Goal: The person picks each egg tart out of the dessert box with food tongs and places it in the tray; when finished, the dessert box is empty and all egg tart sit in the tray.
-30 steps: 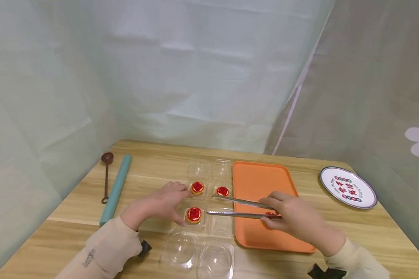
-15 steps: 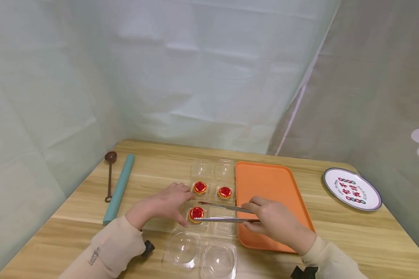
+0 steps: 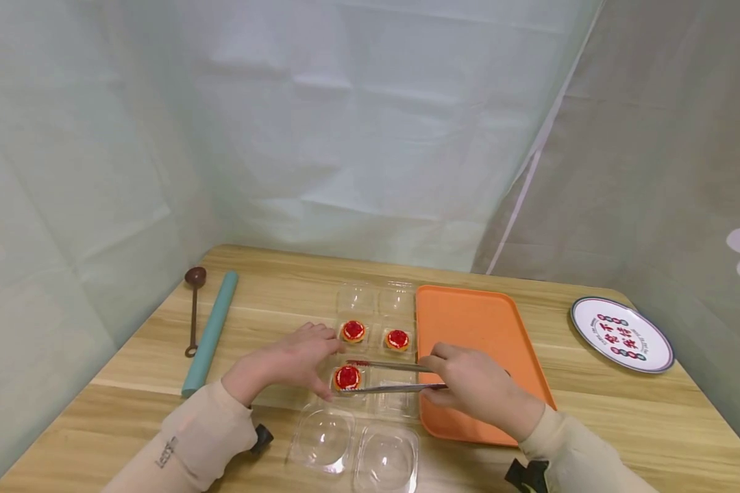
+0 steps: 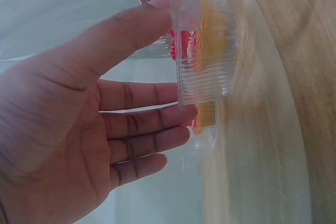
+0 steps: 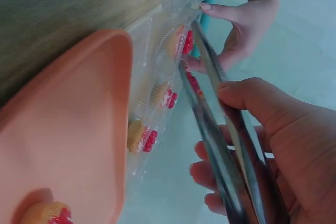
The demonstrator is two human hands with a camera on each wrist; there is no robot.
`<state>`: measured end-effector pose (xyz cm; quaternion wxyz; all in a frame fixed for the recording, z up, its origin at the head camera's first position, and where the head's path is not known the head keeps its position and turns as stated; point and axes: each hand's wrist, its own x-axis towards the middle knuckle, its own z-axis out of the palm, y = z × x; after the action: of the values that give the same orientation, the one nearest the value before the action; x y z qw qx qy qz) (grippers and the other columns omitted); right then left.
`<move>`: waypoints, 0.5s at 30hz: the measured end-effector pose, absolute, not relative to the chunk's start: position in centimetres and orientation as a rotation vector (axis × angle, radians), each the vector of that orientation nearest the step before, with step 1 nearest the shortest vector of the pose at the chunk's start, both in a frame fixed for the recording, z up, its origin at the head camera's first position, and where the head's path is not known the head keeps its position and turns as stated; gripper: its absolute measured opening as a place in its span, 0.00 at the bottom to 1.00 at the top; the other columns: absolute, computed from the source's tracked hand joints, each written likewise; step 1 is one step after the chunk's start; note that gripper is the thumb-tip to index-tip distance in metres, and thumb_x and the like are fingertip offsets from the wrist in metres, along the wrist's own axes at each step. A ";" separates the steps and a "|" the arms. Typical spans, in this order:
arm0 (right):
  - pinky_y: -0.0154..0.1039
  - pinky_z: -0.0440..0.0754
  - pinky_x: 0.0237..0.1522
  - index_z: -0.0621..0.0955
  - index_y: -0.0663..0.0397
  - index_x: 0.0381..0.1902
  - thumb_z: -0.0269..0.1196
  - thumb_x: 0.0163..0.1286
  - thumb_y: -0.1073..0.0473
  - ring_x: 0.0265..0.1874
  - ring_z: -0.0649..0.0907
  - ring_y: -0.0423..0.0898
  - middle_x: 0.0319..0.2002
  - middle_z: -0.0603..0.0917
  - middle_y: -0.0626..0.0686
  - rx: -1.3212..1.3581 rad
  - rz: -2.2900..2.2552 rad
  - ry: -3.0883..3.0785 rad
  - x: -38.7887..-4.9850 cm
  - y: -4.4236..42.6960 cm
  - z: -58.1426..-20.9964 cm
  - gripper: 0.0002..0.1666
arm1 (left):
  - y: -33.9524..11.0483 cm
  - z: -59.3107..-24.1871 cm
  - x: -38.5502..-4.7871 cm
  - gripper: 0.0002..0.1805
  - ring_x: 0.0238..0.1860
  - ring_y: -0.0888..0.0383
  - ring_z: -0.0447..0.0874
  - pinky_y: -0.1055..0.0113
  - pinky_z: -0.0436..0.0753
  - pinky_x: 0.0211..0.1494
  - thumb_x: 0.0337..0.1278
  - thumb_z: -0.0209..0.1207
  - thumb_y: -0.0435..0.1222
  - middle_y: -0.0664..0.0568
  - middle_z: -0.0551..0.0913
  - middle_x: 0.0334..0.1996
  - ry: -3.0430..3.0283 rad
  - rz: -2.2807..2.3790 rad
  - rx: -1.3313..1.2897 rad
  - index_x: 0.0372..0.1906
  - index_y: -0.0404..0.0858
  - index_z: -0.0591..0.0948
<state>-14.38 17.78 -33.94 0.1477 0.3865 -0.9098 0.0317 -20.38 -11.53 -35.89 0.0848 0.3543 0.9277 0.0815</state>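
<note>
My right hand [image 3: 476,385] grips metal tongs [image 3: 395,388]. The tong tips lie on either side of a small tart [image 3: 347,377] with red topping, in a clear plastic container [image 3: 397,400]; whether they touch it I cannot tell. Beside that container's left side is my left hand [image 3: 297,356], its fingers mostly straight. In the left wrist view, the thumb [image 4: 131,30] and fingers touch the clear rim. Two more tarts, a left one [image 3: 353,331] and a right one [image 3: 397,339], sit just behind in clear compartments.
An orange tray [image 3: 469,322] lies right of the containers; the right wrist view shows a tart [image 5: 44,214] on it. Clear lids [image 3: 323,438] spread in front. A plate [image 3: 623,335] is at far right, a teal roll [image 3: 211,335] and brown ladle [image 3: 194,301] at left.
My right hand and the tongs have moved left from over the tray to the front-left tart. The left hand stays at the container. The head view has shifted slightly.
</note>
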 end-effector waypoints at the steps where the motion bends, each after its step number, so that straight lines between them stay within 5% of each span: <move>1: 0.24 0.70 0.21 0.85 0.53 0.41 0.71 0.53 0.55 0.20 0.69 0.32 0.26 0.77 0.43 1.111 0.087 -2.625 -14.4 17.7 -33.9 0.17 | -11.5 -35.9 -20.4 0.43 0.54 0.52 0.73 0.54 0.70 0.63 0.31 0.75 0.53 0.49 0.80 0.52 2.769 0.239 1.062 0.57 0.37 0.77; 15: 0.25 0.72 0.22 0.85 0.51 0.40 0.70 0.56 0.54 0.21 0.71 0.33 0.26 0.77 0.44 1.147 0.074 -2.647 -14.8 17.7 -33.6 0.14 | -11.5 -35.8 -20.3 0.43 0.54 0.52 0.73 0.55 0.72 0.60 0.32 0.75 0.53 0.49 0.80 0.52 2.770 0.228 1.061 0.57 0.37 0.78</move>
<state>-14.80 17.73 -33.56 0.1277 0.3943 -0.9097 0.0254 -20.35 -11.50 -35.76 0.0829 0.3555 0.9279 0.0765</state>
